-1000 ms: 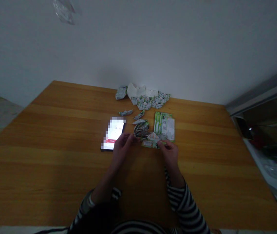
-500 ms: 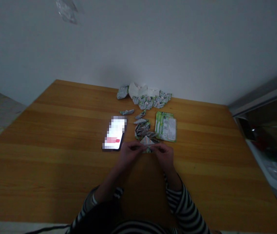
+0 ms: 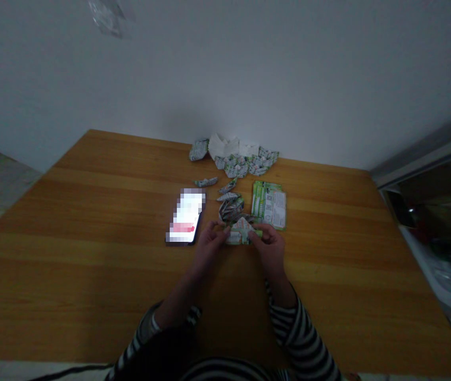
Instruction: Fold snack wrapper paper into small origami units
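Note:
Both my hands meet over a small folded piece of green-and-white printed paper (image 3: 241, 231) on the wooden table (image 3: 90, 222). My left hand (image 3: 209, 245) pinches its left end, and my right hand (image 3: 269, 246) pinches its right end. The paper shows a pointed fold at the top. Just beyond it lies a small heap of folded paper pieces (image 3: 231, 208). A flat green printed sheet (image 3: 269, 205) lies to the right of that heap.
A lit phone (image 3: 186, 217) lies left of my hands. Several more folded pieces and crumpled white paper (image 3: 235, 155) sit at the table's far edge by the white wall. Two loose folded pieces (image 3: 205, 182) lie between. Dark clutter (image 3: 435, 227) stands off the table's right side.
My left hand came off the heap and joined my right hand on the folded piece. Both hands drew it toward me, then moved it slightly away again.

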Motion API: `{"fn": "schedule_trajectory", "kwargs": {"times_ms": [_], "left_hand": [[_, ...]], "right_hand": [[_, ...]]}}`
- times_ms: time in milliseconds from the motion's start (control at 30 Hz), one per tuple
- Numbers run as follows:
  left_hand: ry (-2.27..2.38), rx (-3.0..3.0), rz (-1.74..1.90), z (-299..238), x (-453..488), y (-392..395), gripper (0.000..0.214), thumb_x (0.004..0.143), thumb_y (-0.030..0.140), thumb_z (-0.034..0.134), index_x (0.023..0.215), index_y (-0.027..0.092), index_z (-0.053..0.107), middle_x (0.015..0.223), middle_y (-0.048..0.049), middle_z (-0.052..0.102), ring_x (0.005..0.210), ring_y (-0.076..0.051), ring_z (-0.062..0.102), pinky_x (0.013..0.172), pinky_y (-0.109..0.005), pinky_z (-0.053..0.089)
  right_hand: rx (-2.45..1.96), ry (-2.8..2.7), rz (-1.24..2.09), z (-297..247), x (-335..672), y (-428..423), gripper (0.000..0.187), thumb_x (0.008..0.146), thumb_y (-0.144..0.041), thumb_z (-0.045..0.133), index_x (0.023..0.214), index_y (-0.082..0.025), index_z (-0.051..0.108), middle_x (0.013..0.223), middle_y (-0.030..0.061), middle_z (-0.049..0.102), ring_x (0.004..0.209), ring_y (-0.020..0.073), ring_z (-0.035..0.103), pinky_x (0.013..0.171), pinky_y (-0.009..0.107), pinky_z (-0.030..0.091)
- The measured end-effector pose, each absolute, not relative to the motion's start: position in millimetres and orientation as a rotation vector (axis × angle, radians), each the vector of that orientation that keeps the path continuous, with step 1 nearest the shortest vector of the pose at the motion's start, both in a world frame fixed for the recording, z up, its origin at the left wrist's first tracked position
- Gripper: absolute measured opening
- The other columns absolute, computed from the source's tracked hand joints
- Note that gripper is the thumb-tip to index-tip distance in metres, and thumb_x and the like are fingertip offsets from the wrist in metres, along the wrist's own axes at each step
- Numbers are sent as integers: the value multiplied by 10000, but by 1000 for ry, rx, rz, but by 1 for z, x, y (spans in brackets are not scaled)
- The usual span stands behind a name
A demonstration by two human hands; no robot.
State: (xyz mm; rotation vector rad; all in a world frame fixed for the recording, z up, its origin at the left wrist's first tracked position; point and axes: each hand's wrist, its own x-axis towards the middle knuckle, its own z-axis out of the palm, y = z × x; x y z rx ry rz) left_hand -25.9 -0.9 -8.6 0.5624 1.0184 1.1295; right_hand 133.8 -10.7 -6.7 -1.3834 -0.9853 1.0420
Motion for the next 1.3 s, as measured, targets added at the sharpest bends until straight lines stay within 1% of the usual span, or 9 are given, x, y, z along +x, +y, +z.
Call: {"fn": "schedule_trajectory", "kwargs": {"times_ms": [133, 333, 500, 600, 700, 900, 1000, 1133, 1300], "left_hand": [[997, 588, 1119, -6, -29, -1, 551, 690, 380, 780, 1121, 186, 498, 664, 5, 693, 592, -167, 675, 606, -280, 528], [1112, 736, 1190, 0, -36, 1, 611, 853, 557, 536, 1307, 191, 351, 802, -50, 737, 759, -208, 714, 721, -346, 553], [1199, 988, 1060, 3, -26, -5, 632, 767, 461, 697, 1271, 184, 435, 771, -20, 720, 654, -174, 684, 589, -248, 521], [1233, 1017, 1064, 7, -21, -7, 542, 763, 409, 711, 1204, 183, 491, 791, -25, 724, 640, -161, 673, 560, -225, 506], [1236, 983, 1089, 6, -23, -5, 430, 794, 417, 670, 1126, 174, 545, 737, -16, 715, 600, -151, 653, 535, -221, 488], [1282, 1127, 1028, -1, -34, 2, 241, 780, 367, 657, 839, 156, 756, 857, -78, 761, 799, -223, 684, 728, -317, 519], [1278, 1146, 977, 2, -36, 2, 232, 746, 318, 687, 906, 176, 776, 929, -86, 766, 886, -254, 687, 816, -360, 513], [1190, 1163, 920, 9, -34, -2, 430, 656, 306, 789, 1062, 177, 735, 1096, -105, 725, 970, -266, 670, 845, -355, 516], [1171, 1110, 926, 11, -34, -3, 460, 673, 322, 790, 1101, 170, 716, 1130, -113, 712, 999, -270, 665, 876, -375, 520]], "right_hand": [[-1350, -991, 1044, -10, 139, -9, 233, 748, -349, 710, 914, -188, 676, 512, -103, 263, 455, 79, 268, 439, 203, 271], [-1381, -913, 971, -15, 149, -5, 251, 754, -350, 700, 930, -173, 674, 505, -104, 283, 453, 78, 294, 461, 203, 314], [-1389, -1067, 1020, -6, 135, -12, 242, 766, -326, 688, 959, -180, 688, 501, -88, 363, 450, 89, 340, 437, 205, 319], [-1371, -1114, 1092, -1, 126, -15, 229, 762, -315, 689, 956, -194, 699, 586, -39, 574, 503, 112, 493, 477, 215, 410], [-1317, -1100, 1146, 0, 126, -15, 164, 754, -306, 695, 879, -204, 726, 788, 17, 721, 696, 167, 648, 637, 269, 523], [-1298, -1077, 1209, 0, 133, -12, 155, 778, -307, 675, 879, -213, 747, 856, 29, 763, 773, 197, 698, 719, 314, 554], [-1288, -1076, 1211, -1, 135, -12, 222, 829, -323, 621, 986, -207, 725, 852, 32, 758, 714, 180, 687, 644, 283, 541], [-1313, -1127, 1121, -3, 138, -13, 274, 853, -304, 599, 1088, -203, 695, 749, 12, 742, 566, 147, 633, 524, 245, 490], [-1273, -1368, 887, 3, 141, -13, 226, 877, -253, 568, 1026, -235, 738, 1013, 46, 742, 920, 201, 676, 813, 320, 523]]}}
